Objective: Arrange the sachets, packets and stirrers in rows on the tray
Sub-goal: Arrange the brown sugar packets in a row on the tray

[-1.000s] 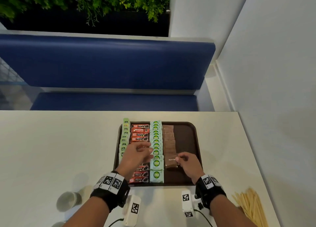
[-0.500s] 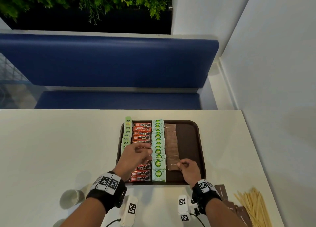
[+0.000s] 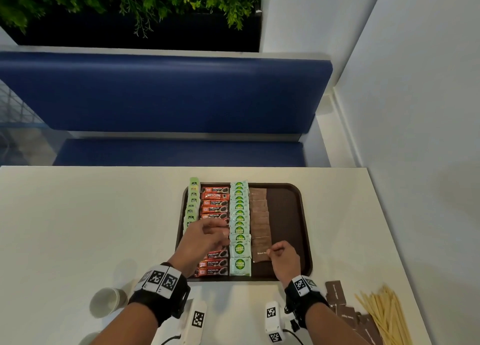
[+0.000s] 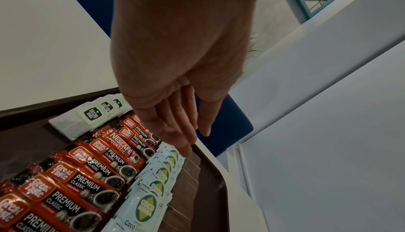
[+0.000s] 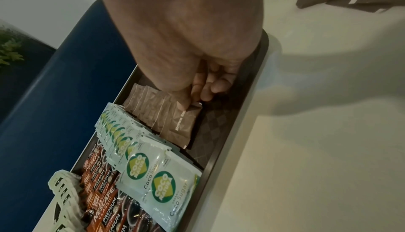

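Note:
A dark brown tray (image 3: 285,209) holds four rows: pale green tea bags (image 3: 192,199), red coffee sachets (image 3: 215,203), Coco Sugar sachets (image 3: 239,214) and brown sugar packets (image 3: 258,214). My right hand (image 3: 281,257) pinches the right end of the nearest brown sugar packet (image 3: 261,253) (image 5: 183,126), which lies at the near end of its row. My left hand (image 3: 205,238) hovers over the coffee row with relaxed, straight fingers (image 4: 175,123), holding nothing. Loose brown sugar packets (image 3: 340,300) and wooden stirrers (image 3: 384,316) lie on the table at the near right.
A white paper cup (image 3: 106,301) lies on its side at the near left of the white table (image 3: 91,227). The tray's right strip is bare. A blue bench (image 3: 166,92) stands beyond the table and a wall runs along the right.
My right hand has drawn the brown sugar packet slightly toward me to the near end of its row. The left hand has stayed over the coffee sachets.

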`<state>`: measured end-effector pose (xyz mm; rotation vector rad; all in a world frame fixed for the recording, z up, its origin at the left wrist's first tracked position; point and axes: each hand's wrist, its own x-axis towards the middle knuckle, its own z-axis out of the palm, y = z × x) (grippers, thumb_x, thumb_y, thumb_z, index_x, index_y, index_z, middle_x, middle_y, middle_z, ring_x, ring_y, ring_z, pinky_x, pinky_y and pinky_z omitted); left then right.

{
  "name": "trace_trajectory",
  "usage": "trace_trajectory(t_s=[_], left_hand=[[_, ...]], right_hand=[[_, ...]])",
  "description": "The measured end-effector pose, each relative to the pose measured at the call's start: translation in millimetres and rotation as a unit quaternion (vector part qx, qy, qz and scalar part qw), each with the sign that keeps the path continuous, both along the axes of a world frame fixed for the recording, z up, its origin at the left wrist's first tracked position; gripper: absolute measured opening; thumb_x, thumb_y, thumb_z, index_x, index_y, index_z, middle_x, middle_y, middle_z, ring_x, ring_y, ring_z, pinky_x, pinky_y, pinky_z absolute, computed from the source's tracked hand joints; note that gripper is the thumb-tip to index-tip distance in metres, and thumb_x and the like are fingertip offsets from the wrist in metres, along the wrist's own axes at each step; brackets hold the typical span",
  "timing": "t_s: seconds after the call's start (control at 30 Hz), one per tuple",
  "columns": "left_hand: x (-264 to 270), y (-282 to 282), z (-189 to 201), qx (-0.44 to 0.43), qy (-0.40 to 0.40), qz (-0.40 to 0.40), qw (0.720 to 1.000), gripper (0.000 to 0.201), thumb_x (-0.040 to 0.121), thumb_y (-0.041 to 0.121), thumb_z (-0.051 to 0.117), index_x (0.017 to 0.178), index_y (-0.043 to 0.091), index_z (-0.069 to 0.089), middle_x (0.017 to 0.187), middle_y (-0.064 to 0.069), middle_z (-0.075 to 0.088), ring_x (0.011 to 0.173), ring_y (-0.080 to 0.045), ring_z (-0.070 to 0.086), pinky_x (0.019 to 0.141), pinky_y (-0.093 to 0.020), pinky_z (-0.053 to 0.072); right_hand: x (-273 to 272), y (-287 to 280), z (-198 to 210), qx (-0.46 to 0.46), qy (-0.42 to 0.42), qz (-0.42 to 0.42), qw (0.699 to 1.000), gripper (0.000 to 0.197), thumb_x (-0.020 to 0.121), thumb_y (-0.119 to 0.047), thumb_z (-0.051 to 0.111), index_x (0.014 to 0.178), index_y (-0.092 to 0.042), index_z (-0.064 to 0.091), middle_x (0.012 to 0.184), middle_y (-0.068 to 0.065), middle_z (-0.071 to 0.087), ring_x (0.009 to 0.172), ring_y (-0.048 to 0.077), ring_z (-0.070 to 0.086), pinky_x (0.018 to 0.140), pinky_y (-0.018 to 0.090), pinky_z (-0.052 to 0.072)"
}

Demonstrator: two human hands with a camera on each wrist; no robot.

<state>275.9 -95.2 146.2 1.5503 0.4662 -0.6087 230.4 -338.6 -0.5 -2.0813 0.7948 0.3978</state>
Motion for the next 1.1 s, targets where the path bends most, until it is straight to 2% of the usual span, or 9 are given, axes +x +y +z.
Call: trace_trajectory(t_s=[0.23,0.37,0.43,0.5,0.63,0.77,0.83,0.93,1.1], left_hand=[[0,-16,-3,0.018,-0.005,-0.013,1.0,0.017,0.097,0.005,0.077,0.114,0.006,0.075,0.102,-0.017,0.082,0.089,-0.029,0.082,0.091,-0.044,0.064],[2,-63,-11,0.033,-0.031,-0.067,0.997,0.011,0.099,0.0,0.069,0.107,0.006,0.074,0.095,-0.014,0.083,0.083,-0.026,0.079,0.075,-0.033,0.063],[-4,-103,-23,0.057,-0.042,-0.128,0.989,0.01,0.099,0.001,0.069,0.104,0.007,0.075,0.09,-0.013,0.083,0.083,-0.025,0.078,0.066,-0.025,0.06],[-19,-146,-36,0.056,-0.035,-0.199,0.978,0.006,0.097,0.005,0.072,0.102,0.007,0.075,0.086,-0.011,0.083,0.083,-0.026,0.077,0.07,-0.028,0.06],[-59,-220,-65,0.132,-0.099,-0.412,0.896,0.006,0.089,0.018,0.081,0.092,0.022,0.078,0.088,0.008,0.08,0.091,-0.014,0.076,0.087,-0.03,0.059],[-96,-265,-92,0.204,-0.183,-0.513,0.813,0.023,0.098,0.024,0.075,0.119,0.018,0.068,0.12,0.0,0.068,0.117,-0.022,0.065,0.1,-0.032,0.05],[-112,-278,-101,0.256,-0.198,-0.54,0.777,0.056,0.099,0.04,0.073,0.146,0.018,0.053,0.146,-0.008,0.052,0.137,-0.031,0.051,0.114,-0.042,0.045],[-129,-286,-107,0.324,-0.196,-0.567,0.731,0.099,0.094,0.069,0.066,0.166,0.02,0.02,0.169,-0.01,0.021,0.152,-0.038,0.03,0.116,-0.052,0.044],[-145,-289,-125,0.353,-0.222,-0.582,0.698,0.118,0.093,0.075,0.061,0.17,0.022,-0.011,0.174,-0.007,0.003,0.153,-0.038,0.026,0.112,-0.055,0.047]], right_hand=[[-6,-6,13,-0.002,-0.025,-0.01,1.0,0.016,0.093,-0.018,0.077,0.091,-0.019,0.061,0.088,0.001,0.07,0.086,0.02,0.067,0.063,0.015,0.04],[-35,-24,38,0.045,-0.073,-0.029,0.996,0.009,0.095,-0.017,0.073,0.093,-0.023,0.066,0.082,-0.005,0.069,0.08,0.012,0.066,0.067,0.012,0.045],[-65,-39,48,0.062,-0.106,-0.058,0.991,0.009,0.095,-0.019,0.072,0.094,-0.028,0.069,0.08,-0.006,0.071,0.076,0.008,0.066,0.071,0.02,0.052],[-102,-55,57,0.063,-0.119,-0.098,0.986,0.011,0.096,-0.02,0.071,0.094,-0.03,0.07,0.083,-0.006,0.072,0.075,0.007,0.066,0.072,0.025,0.054],[-181,-84,68,0.007,-0.123,-0.241,0.963,0.014,0.098,-0.015,0.07,0.101,-0.028,0.065,0.107,-0.005,0.062,0.085,0.006,0.066,0.074,0.015,0.051],[-237,-106,58,-0.06,-0.071,-0.377,0.921,0.019,0.101,-0.015,0.066,0.114,-0.026,0.058,0.123,-0.004,0.049,0.09,0.006,0.062,0.075,0.016,0.049],[-251,-112,45,-0.083,-0.055,-0.375,0.922,0.03,0.101,-0.013,0.065,0.128,-0.024,0.057,0.13,-0.006,0.043,0.097,0.01,0.061,0.087,0.026,0.054],[-253,-115,33,-0.102,-0.049,-0.335,0.935,0.044,0.1,-0.01,0.065,0.14,-0.025,0.053,0.132,-0.015,0.036,0.119,0.022,0.06,0.1,0.041,0.056],[-241,-114,29,-0.136,-0.009,-0.252,0.958,0.065,0.098,-0.01,0.067,0.154,-0.032,0.042,0.15,-0.01,0.031,0.134,0.016,0.047,0.09,0.024,0.054]])
